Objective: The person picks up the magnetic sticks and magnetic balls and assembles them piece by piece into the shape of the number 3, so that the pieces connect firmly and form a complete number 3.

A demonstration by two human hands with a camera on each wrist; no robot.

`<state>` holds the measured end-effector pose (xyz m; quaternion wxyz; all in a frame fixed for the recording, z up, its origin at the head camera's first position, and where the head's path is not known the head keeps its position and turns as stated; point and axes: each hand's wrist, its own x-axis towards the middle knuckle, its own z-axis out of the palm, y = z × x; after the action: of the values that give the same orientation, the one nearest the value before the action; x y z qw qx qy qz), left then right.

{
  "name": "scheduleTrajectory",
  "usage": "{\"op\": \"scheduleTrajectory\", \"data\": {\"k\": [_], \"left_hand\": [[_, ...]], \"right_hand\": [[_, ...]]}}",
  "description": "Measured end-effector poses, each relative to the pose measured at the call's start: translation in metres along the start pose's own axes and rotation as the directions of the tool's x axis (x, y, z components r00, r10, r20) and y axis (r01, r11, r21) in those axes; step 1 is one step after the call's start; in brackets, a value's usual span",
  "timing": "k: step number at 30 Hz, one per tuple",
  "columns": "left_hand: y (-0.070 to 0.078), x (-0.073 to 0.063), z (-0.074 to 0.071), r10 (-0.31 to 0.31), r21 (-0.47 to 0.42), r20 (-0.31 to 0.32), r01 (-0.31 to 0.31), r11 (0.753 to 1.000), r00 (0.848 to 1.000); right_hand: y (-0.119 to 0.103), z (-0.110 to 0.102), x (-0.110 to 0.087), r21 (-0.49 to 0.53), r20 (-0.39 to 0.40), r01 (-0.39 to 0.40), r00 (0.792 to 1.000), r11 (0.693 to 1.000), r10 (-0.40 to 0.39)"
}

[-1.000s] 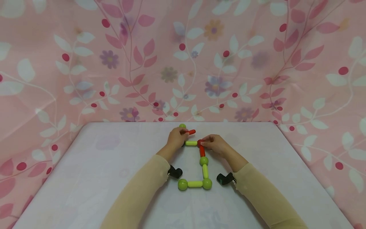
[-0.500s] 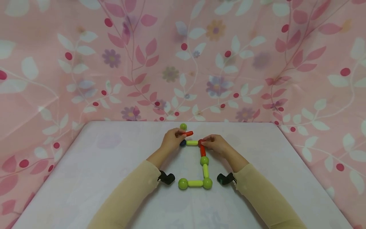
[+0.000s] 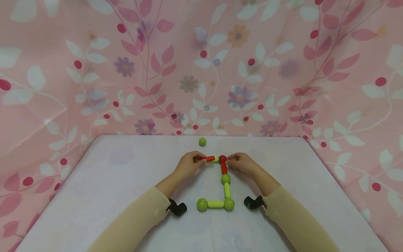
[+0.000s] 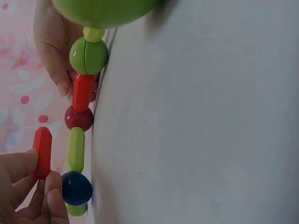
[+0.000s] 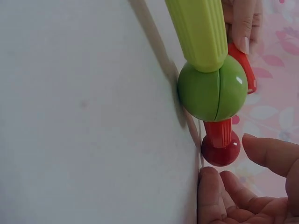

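Observation:
My left hand (image 3: pixel 188 165) pinches a loose red rod (image 4: pixel 42 150) between thumb and fingers, above the far end of a chain of magnetic balls and rods. Beneath that hand, in the left wrist view, a dark blue ball (image 4: pixel 77 188) joins a yellow-green rod (image 4: pixel 76 149). This rod runs to a red ball (image 3: pixel 223 159), from which a second red rod (image 3: pixel 224 168) leads to a green ball (image 3: pixel 225 179). Beside the red ball is my right hand (image 3: pixel 245 164); its thumb and fingers are spread apart and hold nothing.
The chain continues toward me through a yellow-green rod (image 3: pixel 227 190) to a green corner ball (image 3: pixel 229 204), then left to a green end ball (image 3: pixel 202 204). A separate green ball (image 3: pixel 202 141) lies near the back edge of the white table (image 3: pixel 104 182). Floral cloth (image 3: pixel 189 70) hangs behind.
My left hand has come left and nearer with the red rod, away from the separate green ball. My right fingers have come off the red ball and parted slightly.

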<state>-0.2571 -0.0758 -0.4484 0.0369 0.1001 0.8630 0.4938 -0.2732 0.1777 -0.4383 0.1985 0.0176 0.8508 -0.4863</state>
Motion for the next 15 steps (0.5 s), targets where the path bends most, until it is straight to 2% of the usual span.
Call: {"op": "scheduleTrajectory", "data": {"k": [6, 15], "left_hand": [[-0.002, -0.014, -0.001, -0.013, 0.004, 0.051, 0.012, 1.000, 0.999], [0.000, -0.023, -0.002, -0.018, 0.038, 0.092, 0.014, 0.999, 0.996]], "right_hand": [[0.007, -0.004, -0.013, -0.049, 0.028, 0.016, 0.999, 0.999, -0.015], [0.009, -0.001, -0.028, -0.060, 0.034, 0.017, 0.999, 0.998, -0.015]]}}
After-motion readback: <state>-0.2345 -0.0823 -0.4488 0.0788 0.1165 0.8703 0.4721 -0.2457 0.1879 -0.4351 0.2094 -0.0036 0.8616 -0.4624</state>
